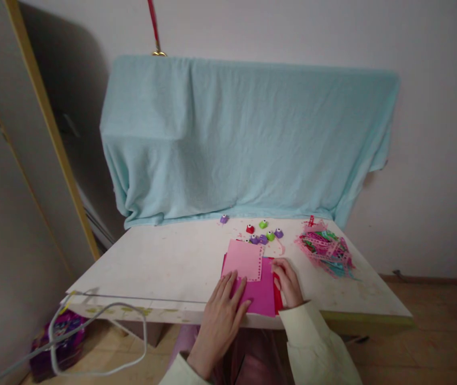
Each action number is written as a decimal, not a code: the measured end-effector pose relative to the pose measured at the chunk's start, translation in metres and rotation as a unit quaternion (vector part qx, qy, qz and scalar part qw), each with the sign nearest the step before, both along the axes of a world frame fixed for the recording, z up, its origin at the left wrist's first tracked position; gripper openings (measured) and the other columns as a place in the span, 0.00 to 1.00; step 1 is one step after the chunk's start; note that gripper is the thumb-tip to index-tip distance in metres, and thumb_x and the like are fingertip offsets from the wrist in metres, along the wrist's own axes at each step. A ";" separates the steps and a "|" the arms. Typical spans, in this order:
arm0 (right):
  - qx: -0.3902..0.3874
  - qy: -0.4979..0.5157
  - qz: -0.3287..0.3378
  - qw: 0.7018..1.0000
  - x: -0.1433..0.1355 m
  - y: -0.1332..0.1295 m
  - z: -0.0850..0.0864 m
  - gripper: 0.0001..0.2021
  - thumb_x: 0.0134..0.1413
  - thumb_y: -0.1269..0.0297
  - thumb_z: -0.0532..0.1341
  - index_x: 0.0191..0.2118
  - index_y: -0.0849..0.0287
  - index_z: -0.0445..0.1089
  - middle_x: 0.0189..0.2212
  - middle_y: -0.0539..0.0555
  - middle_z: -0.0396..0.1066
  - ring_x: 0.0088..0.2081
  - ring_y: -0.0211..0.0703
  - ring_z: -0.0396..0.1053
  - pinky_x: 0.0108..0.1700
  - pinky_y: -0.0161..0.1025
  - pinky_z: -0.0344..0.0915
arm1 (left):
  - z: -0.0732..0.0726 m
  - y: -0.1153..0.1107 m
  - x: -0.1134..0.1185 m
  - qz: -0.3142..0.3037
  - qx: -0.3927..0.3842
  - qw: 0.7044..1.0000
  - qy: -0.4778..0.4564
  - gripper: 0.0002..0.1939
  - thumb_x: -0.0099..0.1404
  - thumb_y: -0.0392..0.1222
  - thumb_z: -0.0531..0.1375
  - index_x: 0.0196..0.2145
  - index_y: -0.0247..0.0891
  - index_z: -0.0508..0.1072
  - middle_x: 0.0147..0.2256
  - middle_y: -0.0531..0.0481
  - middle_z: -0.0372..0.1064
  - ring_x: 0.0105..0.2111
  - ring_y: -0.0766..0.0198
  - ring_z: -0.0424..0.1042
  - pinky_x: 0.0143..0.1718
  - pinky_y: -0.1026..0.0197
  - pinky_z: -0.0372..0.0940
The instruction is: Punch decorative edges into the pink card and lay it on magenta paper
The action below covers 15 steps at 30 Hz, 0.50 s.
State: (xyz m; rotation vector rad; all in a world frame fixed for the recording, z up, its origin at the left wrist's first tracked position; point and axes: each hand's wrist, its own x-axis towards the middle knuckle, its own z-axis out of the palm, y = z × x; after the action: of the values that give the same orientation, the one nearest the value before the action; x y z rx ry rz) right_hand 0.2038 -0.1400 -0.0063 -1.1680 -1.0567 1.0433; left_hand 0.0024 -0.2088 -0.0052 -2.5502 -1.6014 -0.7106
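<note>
My left hand [221, 315] lies flat with its fingers spread, the fingertips on the lower edge of a light pink sheet [243, 259] and on the magenta paper [261, 299] beneath it. Punched holes run along the right and bottom edges of the pink sheet. At the right edge of the magenta paper, my right hand [288, 282] has its fingers curled together; what they hold, if anything, is hidden. Red paper [277, 299] shows under the magenta one, beside my right hand. Just behind the sheets stand several small punches, among them a red one [250, 229] and a green one [263, 224].
A pile of punched paper strips [327, 248] lies on the right of the white table [148, 267]. Light blue cloth [248, 144] hangs behind it. A pale cable [146, 326] loops at the front left, above a purple bag [58, 342] on the floor.
</note>
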 end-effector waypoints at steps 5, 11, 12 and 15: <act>-0.005 0.111 0.028 0.993 0.007 -0.005 0.006 0.14 0.46 0.60 0.65 0.40 0.55 0.67 0.33 0.49 0.67 0.19 0.31 0.57 0.20 0.30 0.51 | 0.000 0.001 0.000 0.000 0.013 1.000 -0.004 0.28 0.70 0.48 0.50 0.65 0.44 0.49 0.65 0.45 0.47 0.64 0.54 0.47 0.62 0.46 0.53; 0.015 0.159 0.033 0.987 0.011 -0.005 -0.003 0.23 0.47 0.54 0.68 0.48 0.52 0.63 0.41 0.54 0.73 0.22 0.35 0.66 0.20 0.31 0.56 | -0.005 0.003 0.000 -0.008 0.031 0.999 -0.002 0.26 0.69 0.47 0.52 0.63 0.47 0.54 0.65 0.47 0.47 0.64 0.52 0.48 0.62 0.45 0.54; 0.020 0.160 0.028 0.987 0.011 -0.004 -0.005 0.22 0.47 0.55 0.68 0.47 0.53 0.64 0.41 0.55 0.74 0.22 0.35 0.66 0.20 0.32 0.57 | -0.006 0.003 0.000 -0.008 0.030 1.000 -0.002 0.26 0.69 0.46 0.52 0.63 0.47 0.54 0.65 0.47 0.47 0.64 0.52 0.48 0.62 0.45 0.53; 0.024 0.176 0.005 0.984 0.011 -0.002 -0.007 0.18 0.47 0.54 0.68 0.41 0.58 0.68 0.40 0.58 0.75 0.20 0.34 0.66 0.20 0.33 0.58 | -0.005 0.002 0.000 -0.011 0.025 0.999 -0.019 0.27 0.69 0.46 0.52 0.63 0.47 0.53 0.65 0.47 0.48 0.64 0.53 0.48 0.62 0.45 0.53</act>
State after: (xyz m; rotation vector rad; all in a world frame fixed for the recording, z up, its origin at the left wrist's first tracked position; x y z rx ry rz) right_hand 0.2145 -0.1421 -0.0131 -0.8984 -0.8034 1.1747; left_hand 0.0026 -0.2069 -0.0098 -2.5383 -1.5491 -0.7960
